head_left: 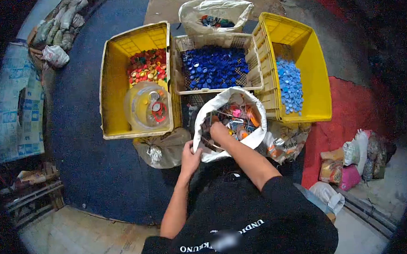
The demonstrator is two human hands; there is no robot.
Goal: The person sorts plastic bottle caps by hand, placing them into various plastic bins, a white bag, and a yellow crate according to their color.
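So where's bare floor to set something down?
Blue mat left of the left yellow bin. Also red mat between the right yellow bin and the bags. Crowded: white crate, hemmed by both bins and two open sacks.

Shows a dark blue covering [96, 177] at left and a red covering [354, 100] at right; leaves pale floor [74, 237] bare at lower left; bears clustered filled bags [361, 151] beside the red.

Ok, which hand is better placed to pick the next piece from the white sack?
Right, I'd say: the right hand is down among the mixed pieces inside the white sack, while the left hand holds its rim.
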